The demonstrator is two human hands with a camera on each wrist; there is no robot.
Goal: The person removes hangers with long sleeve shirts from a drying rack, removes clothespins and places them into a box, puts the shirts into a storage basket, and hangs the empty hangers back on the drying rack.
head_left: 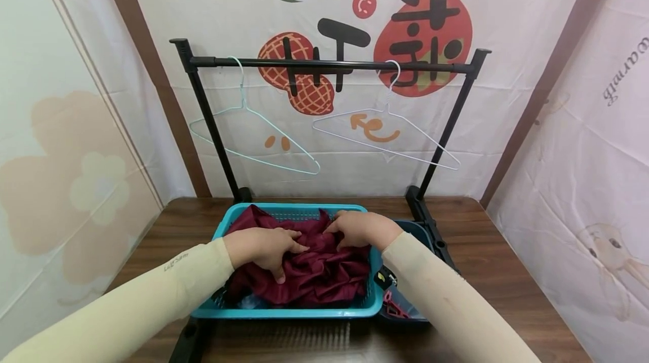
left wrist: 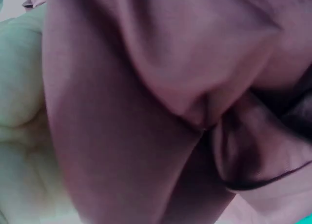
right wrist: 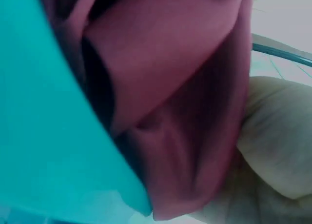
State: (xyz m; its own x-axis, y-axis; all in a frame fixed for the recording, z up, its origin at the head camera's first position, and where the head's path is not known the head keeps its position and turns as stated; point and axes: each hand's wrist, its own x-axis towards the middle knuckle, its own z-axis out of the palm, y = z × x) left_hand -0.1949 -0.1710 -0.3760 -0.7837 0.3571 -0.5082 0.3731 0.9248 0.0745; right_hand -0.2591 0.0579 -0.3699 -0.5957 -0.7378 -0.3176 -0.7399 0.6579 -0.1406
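Observation:
A heap of dark red, smooth, crumpled cloth (head_left: 319,278) fills the turquoise basket (head_left: 284,313) on the table. My left hand (head_left: 261,247) rests on the left side of the heap, its fingers and thumb spread over the folds. At the back right of the heap, my right hand (head_left: 357,228) touches the cloth with loosely bent fingers, thumb apart from them. In the left wrist view the cloth (left wrist: 112,112) lies close against the palm. In the right wrist view a cloth fold (right wrist: 180,126) hangs between the basket wall (right wrist: 58,112) and the palm; the fingertips are hidden.
A black rack (head_left: 324,63) stands behind the basket, with a mint hanger (head_left: 274,126) and a pale lilac hanger (head_left: 385,146) on its bar. Right of the basket, partly under my right forearm, is a dark blue bin (head_left: 413,318) holding red clips (head_left: 394,305). The wooden table (head_left: 507,284) extends rightward.

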